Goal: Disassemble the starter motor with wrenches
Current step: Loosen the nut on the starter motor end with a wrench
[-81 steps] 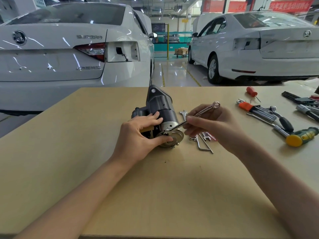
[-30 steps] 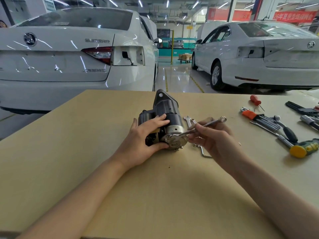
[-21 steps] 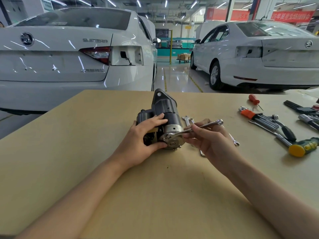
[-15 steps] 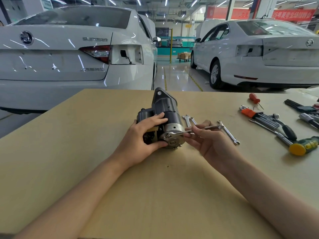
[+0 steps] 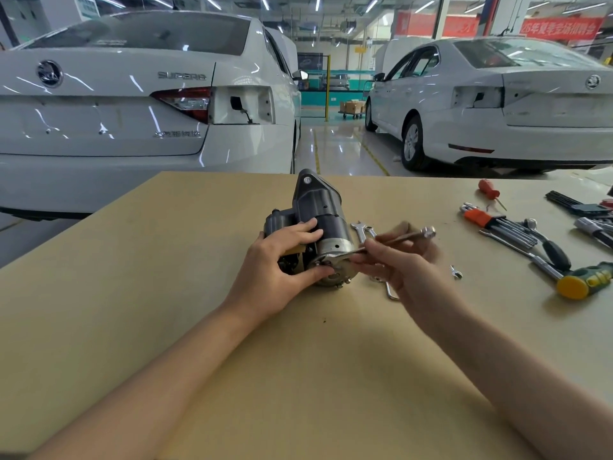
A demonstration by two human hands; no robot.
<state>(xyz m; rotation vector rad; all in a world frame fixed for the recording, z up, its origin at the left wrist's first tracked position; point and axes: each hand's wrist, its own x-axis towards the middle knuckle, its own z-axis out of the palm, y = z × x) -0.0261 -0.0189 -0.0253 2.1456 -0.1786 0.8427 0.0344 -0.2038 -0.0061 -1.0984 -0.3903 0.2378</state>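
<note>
A dark grey starter motor with a silver end cap lies on its side in the middle of the tan table, end cap toward me. My left hand grips its body from the left, thumb on the end cap. My right hand holds a slim silver wrench by its shaft. The wrench's open jaw sits on the end cap and its ring end points up to the right. The hand and wrench are motion-blurred.
Other wrenches lie just right of the motor, partly behind my right hand, and a bent hex key below it. A hex key set, a red screwdriver and a green-and-yellow handled tool lie at right. Two white cars stand behind the table.
My right hand has swung the wrench up again after lowering it, its ring end rising to the right. My left hand keeps its grip on the motor.
</note>
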